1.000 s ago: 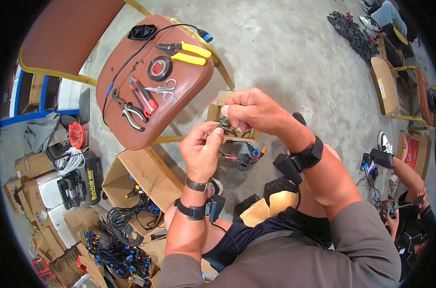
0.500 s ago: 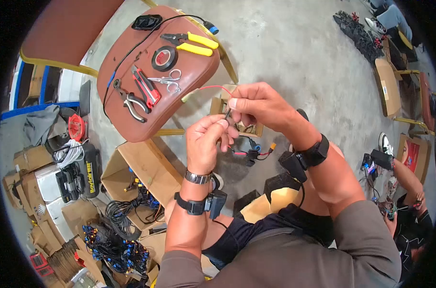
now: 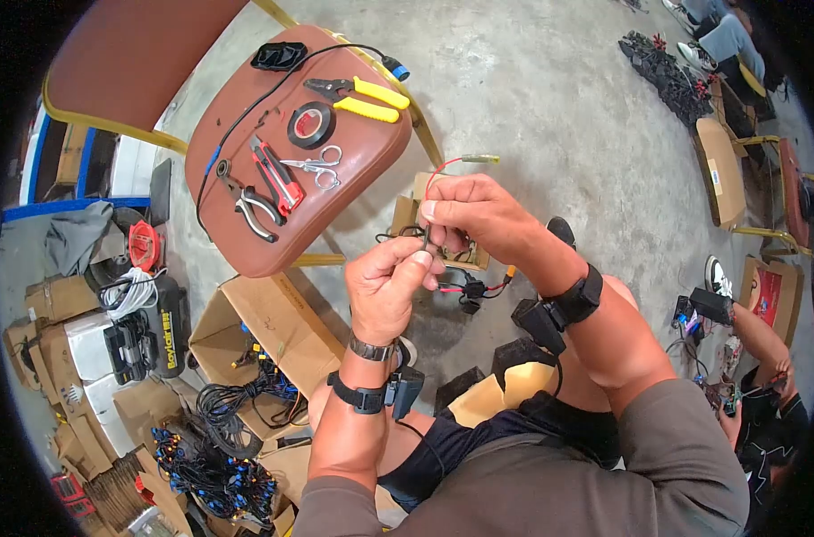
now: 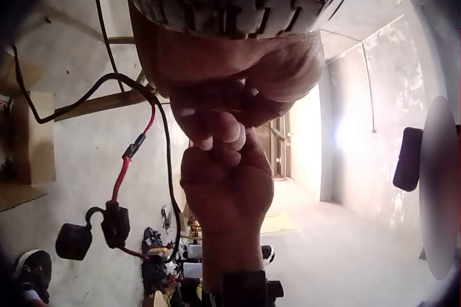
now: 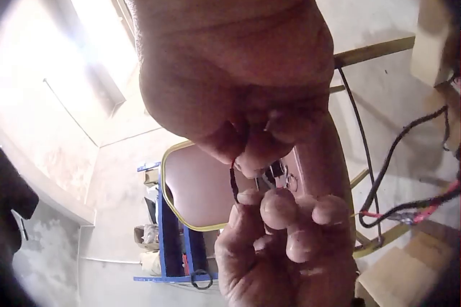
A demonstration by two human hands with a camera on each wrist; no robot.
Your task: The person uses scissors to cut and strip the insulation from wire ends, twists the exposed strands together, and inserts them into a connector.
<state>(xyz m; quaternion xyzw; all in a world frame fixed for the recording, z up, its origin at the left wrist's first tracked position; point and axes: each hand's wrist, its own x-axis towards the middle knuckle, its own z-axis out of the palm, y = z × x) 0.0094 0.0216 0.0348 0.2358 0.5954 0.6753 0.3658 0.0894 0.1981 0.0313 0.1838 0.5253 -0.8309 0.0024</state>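
Observation:
In the head view, my left hand [image 3: 385,282] and right hand [image 3: 479,213] meet before my body. Between them runs a thin black piece [image 3: 427,236], pinched from below by the left thumb and finger and from above by the right. Out of the right hand's top curves a red wire [image 3: 436,171] with a pale yellow-green end piece. The right wrist view shows black sleeving [image 5: 233,183] with red wire leading up into the right fingers. Below the hands hangs a red lead with a black capped holder [image 4: 115,224], near a looping black cable [image 4: 170,177].
A brown chair seat [image 3: 246,210] bears yellow-handled wire strippers [image 3: 367,97], black tape [image 3: 311,125], scissors [image 3: 319,165], a red utility knife [image 3: 277,174] and pliers [image 3: 250,204]. A small carton [image 3: 407,215] lies beneath the hands; a cable-filled carton [image 3: 282,327] stands at left.
The red wire's end piece has swung from the chair side over to the right, above the right hand. Both hands have shifted slightly and keep their pinch on the black piece.

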